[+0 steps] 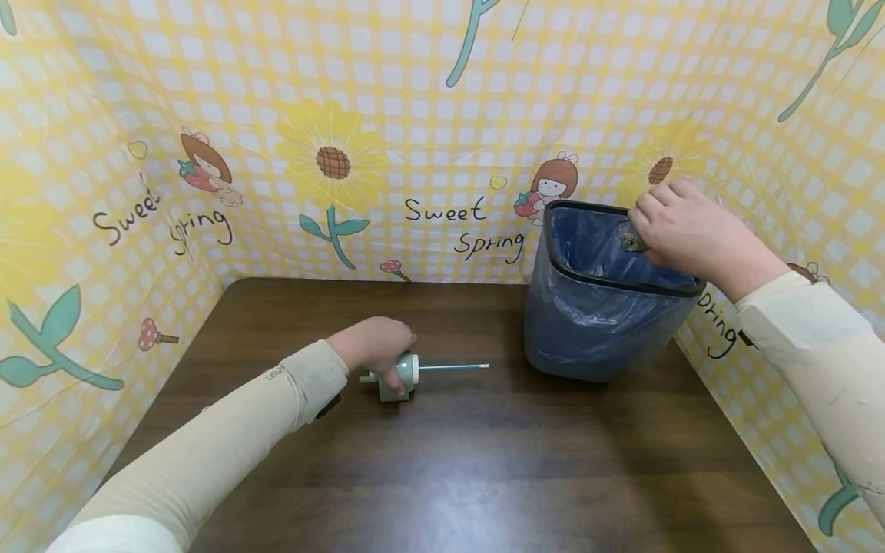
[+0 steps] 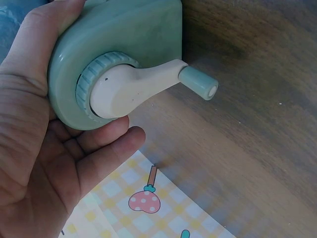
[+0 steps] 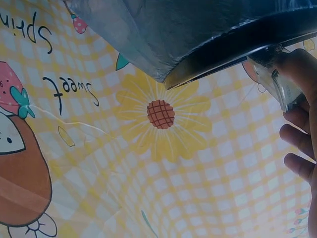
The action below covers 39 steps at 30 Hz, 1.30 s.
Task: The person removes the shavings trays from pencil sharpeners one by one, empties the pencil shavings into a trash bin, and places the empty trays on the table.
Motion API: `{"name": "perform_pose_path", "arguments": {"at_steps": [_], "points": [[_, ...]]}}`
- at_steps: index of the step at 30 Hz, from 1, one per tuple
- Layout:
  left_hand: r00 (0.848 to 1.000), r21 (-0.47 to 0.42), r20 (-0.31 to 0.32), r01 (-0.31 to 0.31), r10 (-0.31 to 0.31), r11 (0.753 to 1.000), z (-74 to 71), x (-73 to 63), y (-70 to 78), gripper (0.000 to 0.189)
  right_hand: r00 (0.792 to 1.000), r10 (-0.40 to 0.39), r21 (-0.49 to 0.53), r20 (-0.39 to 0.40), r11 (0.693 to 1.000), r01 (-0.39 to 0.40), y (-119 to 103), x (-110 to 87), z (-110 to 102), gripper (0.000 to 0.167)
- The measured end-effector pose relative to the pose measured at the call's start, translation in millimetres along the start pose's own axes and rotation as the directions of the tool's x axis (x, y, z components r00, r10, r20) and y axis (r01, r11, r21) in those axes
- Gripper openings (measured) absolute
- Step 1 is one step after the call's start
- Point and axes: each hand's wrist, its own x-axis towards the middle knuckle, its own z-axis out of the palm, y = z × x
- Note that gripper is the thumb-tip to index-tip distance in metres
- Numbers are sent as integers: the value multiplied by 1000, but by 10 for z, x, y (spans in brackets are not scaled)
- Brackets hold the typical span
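Observation:
A green hand-crank pencil sharpener [image 2: 158, 25] with a white crank arm [image 2: 133, 91] sits on the table, gripped by my left hand [image 1: 376, 343]. A light-blue pencil [image 1: 452, 366] sticks out of its right side. Over the bin's right part, my right hand [image 1: 681, 230] pinches a small clear plastic container [image 3: 283, 89], which looks like a shavings drawer. Dark, crumbly stuff shows at the container's mouth. The bin [image 1: 594, 326] has a black rim and a translucent bag lining it.
Brown wood-grain table [image 1: 442, 461] spreads under the sharpener and the bin. Yellow checked cloth [image 1: 422, 138] with flowers and lettering hangs behind and along both sides. The bin stands at the table's back right, close to the cloth.

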Motion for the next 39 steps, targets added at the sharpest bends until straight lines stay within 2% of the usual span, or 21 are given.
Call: {"name": "perform_pose_path", "arguments": {"at_steps": [14, 34, 39], "points": [[1000, 5, -11, -4, 4, 1000, -26, -22, 9, 86, 999, -49, -52, -21, 998, 48, 5, 12, -6, 56], [1000, -5, -16, -1, 1, 1000, 15, -11, 7, 86, 997, -73, -39, -14, 997, 72, -1, 15, -3, 54], [1000, -3, -13, 4, -4, 1000, 12, -9, 3, 88, 996, -83, -44, -40, 996, 81, 12, 31, -16, 45]]}}
